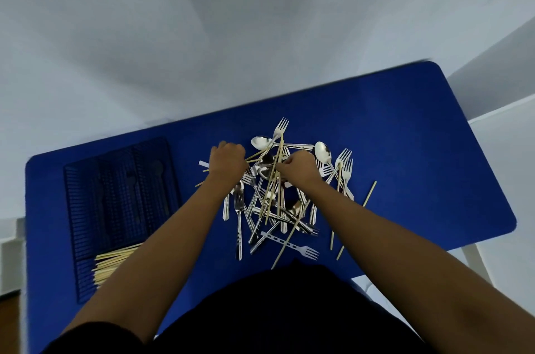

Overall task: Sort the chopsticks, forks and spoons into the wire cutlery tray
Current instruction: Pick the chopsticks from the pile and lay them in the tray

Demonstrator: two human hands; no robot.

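I see left hand fisted on chopsticks | right hand pinching chopsticks in cutlery pile mid-surface | wire tray left, chopstick bundle in near compartment

A dark wire tray lies flat on the left, its long slots holding a few dim pieces, with pale chopsticks bundled crosswise at its near end. To its right sprawls a tangled heap of shiny forks, spoons and chopsticks; one white fork lies nearest.
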